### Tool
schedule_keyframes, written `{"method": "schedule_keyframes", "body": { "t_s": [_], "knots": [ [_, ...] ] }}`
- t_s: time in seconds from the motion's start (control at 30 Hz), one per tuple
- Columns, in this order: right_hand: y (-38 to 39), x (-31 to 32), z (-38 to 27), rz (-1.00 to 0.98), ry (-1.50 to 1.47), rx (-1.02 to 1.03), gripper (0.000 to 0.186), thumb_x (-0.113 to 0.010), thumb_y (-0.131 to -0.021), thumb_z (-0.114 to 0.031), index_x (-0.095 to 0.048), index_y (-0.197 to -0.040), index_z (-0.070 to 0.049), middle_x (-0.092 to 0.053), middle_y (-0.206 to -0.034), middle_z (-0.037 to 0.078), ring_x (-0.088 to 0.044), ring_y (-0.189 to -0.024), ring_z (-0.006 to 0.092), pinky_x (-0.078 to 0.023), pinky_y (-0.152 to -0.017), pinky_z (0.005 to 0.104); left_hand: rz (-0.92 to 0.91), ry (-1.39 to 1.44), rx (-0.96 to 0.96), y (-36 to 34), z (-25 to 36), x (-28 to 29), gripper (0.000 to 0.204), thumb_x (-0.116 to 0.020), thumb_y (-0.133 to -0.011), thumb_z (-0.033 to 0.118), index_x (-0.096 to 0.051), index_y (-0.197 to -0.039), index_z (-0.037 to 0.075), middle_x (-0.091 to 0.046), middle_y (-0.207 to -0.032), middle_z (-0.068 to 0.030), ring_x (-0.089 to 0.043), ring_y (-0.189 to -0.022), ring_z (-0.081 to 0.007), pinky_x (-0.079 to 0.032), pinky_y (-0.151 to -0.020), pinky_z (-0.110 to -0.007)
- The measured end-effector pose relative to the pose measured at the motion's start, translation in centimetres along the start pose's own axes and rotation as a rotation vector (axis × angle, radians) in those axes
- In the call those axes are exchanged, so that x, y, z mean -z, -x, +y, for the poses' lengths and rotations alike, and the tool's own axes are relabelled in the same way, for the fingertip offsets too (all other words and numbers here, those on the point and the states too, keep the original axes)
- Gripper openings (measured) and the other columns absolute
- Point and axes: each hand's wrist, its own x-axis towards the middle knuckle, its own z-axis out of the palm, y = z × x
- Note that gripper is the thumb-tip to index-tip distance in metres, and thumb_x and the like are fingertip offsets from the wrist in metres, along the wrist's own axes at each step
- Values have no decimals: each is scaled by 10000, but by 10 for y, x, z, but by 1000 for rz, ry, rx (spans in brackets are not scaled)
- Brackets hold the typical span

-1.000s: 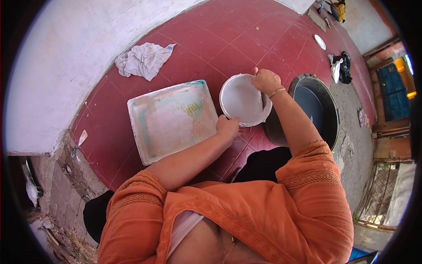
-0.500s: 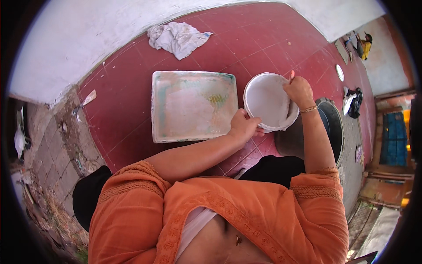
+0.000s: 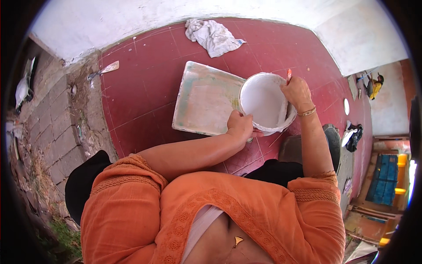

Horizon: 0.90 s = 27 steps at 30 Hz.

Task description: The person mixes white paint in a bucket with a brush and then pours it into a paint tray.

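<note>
A white bucket (image 3: pixel 243 89) with white paint (image 3: pixel 260 102) inside tilts over the right edge of a shallow, paint-stained rectangular tray (image 3: pixel 203 103). My left hand (image 3: pixel 240 126) grips the bucket low on its near left side, thumb up and fingers underneath. My right hand (image 3: pixel 297 92), at the bucket's right rim, is closed round a tool with a red handle end (image 3: pixel 289 75). The tool's whitish lower part (image 3: pixel 282 113) reaches down along the bucket's inner wall; its exact kind is hard to make out.
Beyond the tray a crumpled white cloth (image 3: pixel 214 37) lies on the red tile floor (image 3: pixel 145 94). A putty knife (image 3: pixel 109 68) rests at the floor's left edge. Beside my right forearm stands a dark tub (image 3: pixel 290 149). Far right, a person (image 3: pixel 375 86) sits by the wall.
The bucket has come slightly left and now overlaps the tray's right side, where a gap showed before. Both hands have stayed on it. The view has turned, so the tray looks rotated.
</note>
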Motion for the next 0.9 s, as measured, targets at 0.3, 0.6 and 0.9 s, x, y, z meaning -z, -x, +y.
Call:
{"method": "schedule_keyframes", "body": {
  "t_s": [0.3, 0.6, 0.9],
  "knots": [
    [-16, -12, -48, -107, 9, 63, 299, -533, -741, -215, -650, -915, -2, -629, -939, 234, -595, -937, 384, -465, -822, 435, 95, 93, 31, -6, 19, 30, 252, -383, -903, 59, -284, -1063, -107, -487, -1016, -315, -621, -817, -401, -601, -641, -412],
    [-26, -6, -85, -191, 152, 151, 304, -522, -766, -216, -648, -958, -17, -620, -1008, 228, -582, -989, 376, -452, -856, 435, 144, 174, 62, -6, 23, 43, 319, -390, -871, 41, -311, -1125, -135, -478, -1069, -294, -615, -845, -383, -603, -584, -388],
    [-35, -7, -91, -128, 202, 139, 304, -530, -800, -248, -648, -945, -8, -628, -991, 224, -599, -960, 373, -479, -816, 426, 202, 63, 18, -1, 43, 39, 341, -395, -812, -3, -330, -1121, -133, -460, -1100, -277, -604, -866, -377, -602, -533, -362]
  ]
}}
